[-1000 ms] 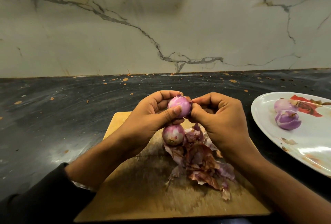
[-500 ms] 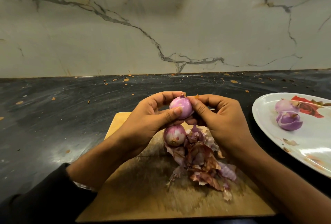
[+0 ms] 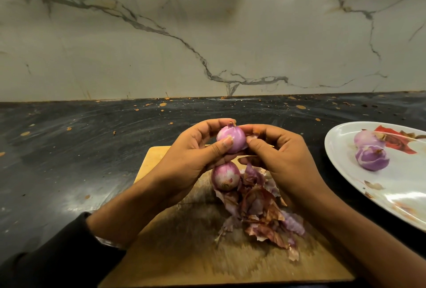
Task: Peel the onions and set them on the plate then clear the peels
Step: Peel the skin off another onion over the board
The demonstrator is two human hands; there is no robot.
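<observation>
Dark counter (image 3: pixel 69 161) beneath the grip. Wooden cutting board (image 3: pixel 175 253) directly below it. White plate (image 3: pixel 396 195), well right of the grip, holds two peeled onions (image 3: pixel 371 157). Peel pile (image 3: pixel 260 209) lies under the grip beside a second onion (image 3: pixel 225 177). Left hand (image 3: pixel 191 161) grips the held onion (image 3: pixel 231 139) between thumb and fingers; right hand (image 3: pixel 283 156) pinches skin at its right side.
</observation>
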